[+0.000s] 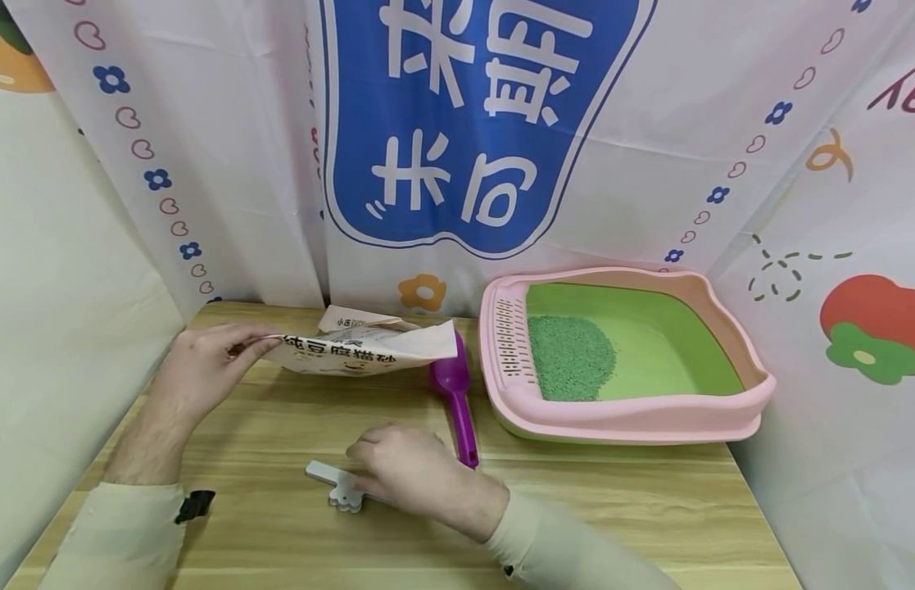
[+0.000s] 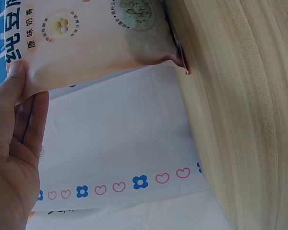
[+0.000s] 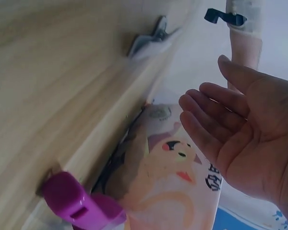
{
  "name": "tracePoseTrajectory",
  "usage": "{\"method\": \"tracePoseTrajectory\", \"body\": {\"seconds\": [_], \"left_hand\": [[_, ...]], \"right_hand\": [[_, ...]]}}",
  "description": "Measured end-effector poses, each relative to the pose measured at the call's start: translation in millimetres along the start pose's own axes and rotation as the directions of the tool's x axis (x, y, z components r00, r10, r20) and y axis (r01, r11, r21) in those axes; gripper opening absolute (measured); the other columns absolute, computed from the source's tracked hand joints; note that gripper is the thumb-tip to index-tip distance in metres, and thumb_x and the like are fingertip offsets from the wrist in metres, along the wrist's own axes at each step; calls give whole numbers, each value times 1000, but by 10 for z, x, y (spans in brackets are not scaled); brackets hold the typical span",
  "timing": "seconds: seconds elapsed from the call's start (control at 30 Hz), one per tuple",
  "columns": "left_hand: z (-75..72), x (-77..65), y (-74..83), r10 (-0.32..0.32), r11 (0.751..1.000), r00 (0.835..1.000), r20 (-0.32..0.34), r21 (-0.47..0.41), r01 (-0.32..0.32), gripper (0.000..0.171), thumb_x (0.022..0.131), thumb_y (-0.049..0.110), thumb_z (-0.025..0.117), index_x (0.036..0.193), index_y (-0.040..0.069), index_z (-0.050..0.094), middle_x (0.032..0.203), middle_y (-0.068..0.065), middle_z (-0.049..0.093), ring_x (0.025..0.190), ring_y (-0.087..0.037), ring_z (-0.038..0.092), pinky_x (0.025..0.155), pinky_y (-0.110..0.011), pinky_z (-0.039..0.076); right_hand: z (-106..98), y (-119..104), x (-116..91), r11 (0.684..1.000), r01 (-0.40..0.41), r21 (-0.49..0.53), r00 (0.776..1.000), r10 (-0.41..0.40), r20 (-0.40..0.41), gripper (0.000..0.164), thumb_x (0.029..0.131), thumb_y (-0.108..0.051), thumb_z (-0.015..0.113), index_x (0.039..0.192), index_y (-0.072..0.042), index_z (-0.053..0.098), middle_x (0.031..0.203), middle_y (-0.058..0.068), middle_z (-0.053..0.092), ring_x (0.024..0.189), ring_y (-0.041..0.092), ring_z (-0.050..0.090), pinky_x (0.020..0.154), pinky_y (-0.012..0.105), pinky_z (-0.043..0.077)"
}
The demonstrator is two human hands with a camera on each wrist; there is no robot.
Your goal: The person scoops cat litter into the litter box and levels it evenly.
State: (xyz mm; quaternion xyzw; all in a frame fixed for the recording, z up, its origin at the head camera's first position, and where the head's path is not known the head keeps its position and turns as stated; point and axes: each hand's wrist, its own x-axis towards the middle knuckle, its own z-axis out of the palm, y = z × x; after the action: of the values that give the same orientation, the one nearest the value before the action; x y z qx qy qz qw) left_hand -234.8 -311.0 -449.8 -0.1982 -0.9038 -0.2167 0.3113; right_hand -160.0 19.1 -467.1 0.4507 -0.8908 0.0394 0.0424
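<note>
My left hand [image 1: 199, 369] pinches the upper left corner of a printed cat litter bag [image 1: 354, 362], thumb on the front and fingers behind. The bag stands upright at the back of the table with its top gaping. My right hand [image 1: 416, 467] is over a grey-white bag clip [image 1: 345, 498] on the table and hides part of it in the head view. Seen from the right wrist, its palm holds nothing, the fingers are loosely bent, and the clip [image 3: 151, 40] lies apart from them. A purple litter scoop [image 1: 463, 426] lies right of the bag.
A litter box [image 1: 619, 418] with a pink rim and green base stands on the right, with green litter [image 1: 571, 356] heaped at its left end. Behind the wooden table [image 1: 280, 541] hangs a printed curtain [image 1: 258, 164]; printed sheets flank both sides.
</note>
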Motion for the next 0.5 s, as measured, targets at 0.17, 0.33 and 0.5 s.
{"method": "tracePoseTrajectory", "body": {"seconds": [0.17, 0.33, 0.5], "left_hand": [[1, -2, -7, -9, 1000, 1000, 4, -2, 9, 26, 92, 4, 97, 114, 16, 93, 107, -7, 93, 89, -34, 88, 81, -11, 58], [3, 0, 3, 0, 1000, 1000, 4, -1, 0, 25, 92, 4, 97, 114, 15, 93, 107, -7, 93, 89, -35, 89, 80, -18, 61], [6, 4, -2, 2, 1000, 1000, 8, 3, -2, 25, 92, 5, 97, 114, 15, 93, 105, -8, 93, 87, -35, 89, 77, -16, 61]], "right_hand": [[70, -99, 32, 1000, 12, -7, 998, -12, 56, 25, 110, -50, 84, 124, -29, 84, 119, -16, 85, 98, 0, 76, 76, 15, 64], [139, -167, 52, 999, 45, 1, 995, -45, 86, 22, 111, -48, 83, 118, -28, 83, 110, -15, 83, 91, -1, 71, 75, 13, 60], [201, -231, 78, 999, 30, -17, 991, -27, 128, 27, 105, -53, 88, 116, -30, 82, 110, -17, 81, 92, 0, 69, 79, 14, 61]]}}
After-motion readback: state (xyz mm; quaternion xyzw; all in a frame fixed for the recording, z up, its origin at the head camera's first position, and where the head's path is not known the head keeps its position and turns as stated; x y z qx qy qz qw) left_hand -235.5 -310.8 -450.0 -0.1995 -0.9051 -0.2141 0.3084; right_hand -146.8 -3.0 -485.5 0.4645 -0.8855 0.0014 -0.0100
